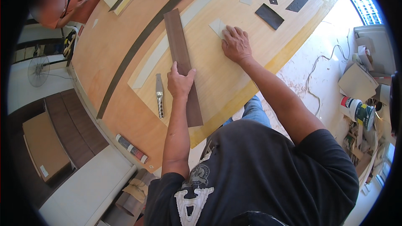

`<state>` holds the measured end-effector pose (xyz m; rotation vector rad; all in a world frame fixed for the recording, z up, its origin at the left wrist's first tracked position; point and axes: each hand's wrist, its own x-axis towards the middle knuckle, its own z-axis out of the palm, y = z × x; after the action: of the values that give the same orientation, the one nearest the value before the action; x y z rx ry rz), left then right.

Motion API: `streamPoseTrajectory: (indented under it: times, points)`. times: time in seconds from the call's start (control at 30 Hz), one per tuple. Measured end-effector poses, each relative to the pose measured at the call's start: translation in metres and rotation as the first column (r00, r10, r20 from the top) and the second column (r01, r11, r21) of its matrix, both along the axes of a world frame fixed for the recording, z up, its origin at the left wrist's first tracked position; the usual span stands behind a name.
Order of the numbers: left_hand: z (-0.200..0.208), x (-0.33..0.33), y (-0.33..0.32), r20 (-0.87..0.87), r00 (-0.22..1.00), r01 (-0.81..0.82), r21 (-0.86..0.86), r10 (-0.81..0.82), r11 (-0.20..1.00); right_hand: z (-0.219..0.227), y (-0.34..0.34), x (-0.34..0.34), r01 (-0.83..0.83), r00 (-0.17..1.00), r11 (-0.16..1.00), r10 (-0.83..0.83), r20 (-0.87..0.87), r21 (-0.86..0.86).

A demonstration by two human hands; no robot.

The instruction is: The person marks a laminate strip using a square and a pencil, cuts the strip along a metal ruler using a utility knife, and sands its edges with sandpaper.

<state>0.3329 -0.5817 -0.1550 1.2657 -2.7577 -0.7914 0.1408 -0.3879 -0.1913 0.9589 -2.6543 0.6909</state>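
A long dark-brown strip [178, 37] lies on the wooden worktop, slanting away from me. My left hand [181, 80] is closed across its near half, thumb at the right edge and fingers at the left. To the right, my right hand [237, 44] rests on the worktop with bent fingers on a pale triangular piece [216, 26], partly covering it. A narrow flat-bladed tool with a shiny wrapped handle [159, 96] lies just left of my left forearm. Beyond the brown strip runs a pale curved strip [153, 60].
A long dark curved strip [125, 65] crosses the worktop [130, 117]. Dark rectangular pieces [269, 16] and a tube [131, 148] lie on it. Another person in orange [69, 0] is at the far left. Buckets [358, 111], a cable [312, 73] and scraps are on the right-hand floor.
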Motion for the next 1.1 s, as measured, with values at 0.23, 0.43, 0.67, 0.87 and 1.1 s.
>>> streamPoseTrajectory:
  times: [0.23,0.43,0.67,0.87,1.1]
  points:
    - [-0.023,0.014,-0.017,-0.448,0.886,0.107,0.447,0.119,0.888,0.003,-0.007,0.001,-0.019,1.0,1.0,0.019,0.007,0.008]
    - [0.0,0.016,-0.008,-0.414,0.837,0.163,0.812,0.357,0.56,-0.001,-0.003,-0.001,-0.017,1.0,0.999,0.016,0.018,0.028]
    - [0.037,0.022,0.014,-0.272,0.799,0.426,0.886,0.536,-0.185,-0.003,0.002,0.0,-0.032,0.999,0.999,0.032,0.023,0.016]
    - [0.063,0.014,0.028,-0.422,0.841,0.502,0.842,0.339,-0.197,-0.003,0.003,0.008,-0.058,0.998,0.998,0.058,-0.001,0.013]
    - [0.023,0.015,0.009,-0.363,0.912,0.332,0.927,0.19,0.176,0.004,-0.002,0.03,-0.112,0.99,0.991,0.106,0.092,0.069]
